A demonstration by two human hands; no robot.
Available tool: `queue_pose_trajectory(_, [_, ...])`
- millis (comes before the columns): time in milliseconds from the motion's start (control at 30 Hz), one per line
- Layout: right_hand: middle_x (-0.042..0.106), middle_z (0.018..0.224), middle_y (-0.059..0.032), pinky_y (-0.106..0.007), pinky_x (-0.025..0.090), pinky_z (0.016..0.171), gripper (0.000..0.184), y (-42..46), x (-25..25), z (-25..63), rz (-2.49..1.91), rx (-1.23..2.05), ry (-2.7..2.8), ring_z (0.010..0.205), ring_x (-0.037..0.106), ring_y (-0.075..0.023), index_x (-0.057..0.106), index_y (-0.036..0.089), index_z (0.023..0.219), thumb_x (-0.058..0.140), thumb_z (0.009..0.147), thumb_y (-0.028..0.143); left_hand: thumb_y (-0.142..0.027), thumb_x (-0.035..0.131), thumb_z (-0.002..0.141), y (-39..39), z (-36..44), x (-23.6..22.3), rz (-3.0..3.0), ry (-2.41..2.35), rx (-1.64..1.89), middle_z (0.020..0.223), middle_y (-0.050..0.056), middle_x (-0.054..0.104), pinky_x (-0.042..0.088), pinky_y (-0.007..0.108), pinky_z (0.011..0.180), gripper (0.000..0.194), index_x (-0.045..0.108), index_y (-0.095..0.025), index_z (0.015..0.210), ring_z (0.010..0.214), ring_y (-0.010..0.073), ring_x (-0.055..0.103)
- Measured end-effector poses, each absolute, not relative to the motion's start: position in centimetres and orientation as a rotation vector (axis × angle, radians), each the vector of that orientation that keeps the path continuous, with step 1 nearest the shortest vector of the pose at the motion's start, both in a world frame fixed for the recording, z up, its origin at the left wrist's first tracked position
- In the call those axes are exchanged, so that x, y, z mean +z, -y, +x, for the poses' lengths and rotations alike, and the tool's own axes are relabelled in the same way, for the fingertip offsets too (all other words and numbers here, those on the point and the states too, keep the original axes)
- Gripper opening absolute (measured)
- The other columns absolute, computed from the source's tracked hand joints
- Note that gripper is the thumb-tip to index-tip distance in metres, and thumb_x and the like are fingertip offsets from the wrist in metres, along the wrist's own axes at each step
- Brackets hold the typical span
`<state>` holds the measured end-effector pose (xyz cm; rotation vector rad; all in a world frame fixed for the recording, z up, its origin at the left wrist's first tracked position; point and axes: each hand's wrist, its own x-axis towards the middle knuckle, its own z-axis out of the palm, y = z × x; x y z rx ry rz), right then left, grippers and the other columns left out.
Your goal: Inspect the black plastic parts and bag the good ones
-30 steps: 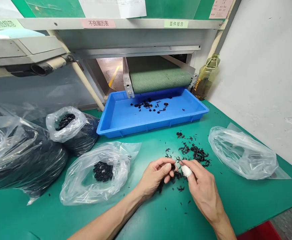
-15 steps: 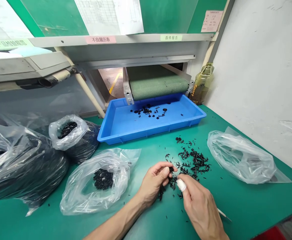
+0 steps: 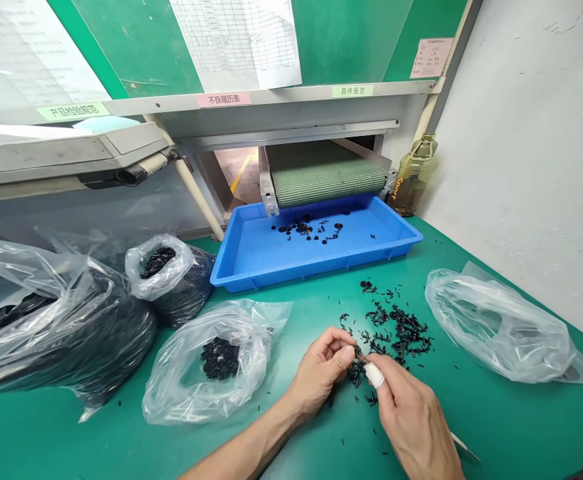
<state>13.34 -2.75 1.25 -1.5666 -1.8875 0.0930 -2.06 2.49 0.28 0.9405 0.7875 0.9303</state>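
The left hand (image 3: 324, 370) pinches a small black part (image 3: 357, 350) between thumb and fingers, over the near edge of the loose black parts (image 3: 405, 330) strewn on the green table (image 3: 476, 407). The right hand (image 3: 411, 407), its thumb wrapped in a white covering (image 3: 375, 375), has fingers and thumb closed together just right of that part, on what looks like a slim pale tool (image 3: 464, 445) whose end sticks out at the near right of the hand; the fingers hide most of it.

On the left lie an open clear bag (image 3: 171, 377) with black pieces inside and, farther left, two fuller bags (image 3: 116, 333) (image 3: 184, 293). A clear bag (image 3: 501, 327) lies on the right. On the far side, a blue tray (image 3: 251, 263) holding scattered black pieces sits under the end of a green conveyor belt (image 3: 326, 177), left of a bottle (image 3: 414, 177)
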Motion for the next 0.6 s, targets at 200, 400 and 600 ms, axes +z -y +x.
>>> queue_pose_trajectory(200, [0.071,0.093,-0.0003,-0.025,0.049,0.055,0.029,2.66,1.01,13.49,-1.584,0.049,1.869,0.072,0.068,-0.0163,0.057,0.026,0.107,0.035,0.091,0.017,-0.041,0.073,0.077,-2.72,-2.15,0.2,0.93,-0.787,0.9,0.076,0.002,0.059,0.019,0.022,0.05,0.037,0.064,-0.013,0.1,0.054,0.0044,0.032])
queue_pose_trajectory(400, [0.068,0.094,-0.0019,-0.027,0.049,0.061,0.031,3.1,1.58,13.26,-1.586,0.082,1.839,0.077,0.066,-0.0165,0.056,0.025,0.109,0.035,0.09,0.014,-0.031,0.075,0.077,-2.91,-2.15,0.18,0.896,-0.728,0.935,0.094,0.006,0.069,0.023,0.019,0.05,0.026,0.061,-0.016,0.093,0.055,0.0029,0.038])
queue_pose_trajectory(600, [0.067,0.096,-0.0045,-0.028,0.049,0.063,0.032,3.36,1.99,12.92,-1.601,0.131,1.843,0.081,0.064,-0.0183,0.057,0.023,0.109,0.034,0.09,0.012,-0.028,0.075,0.077,-2.9,-2.21,0.09,0.919,-0.787,0.956,0.098,0.005,0.07,0.032,0.018,0.056,0.025,0.066,-0.018,0.098,0.066,0.0058,0.049])
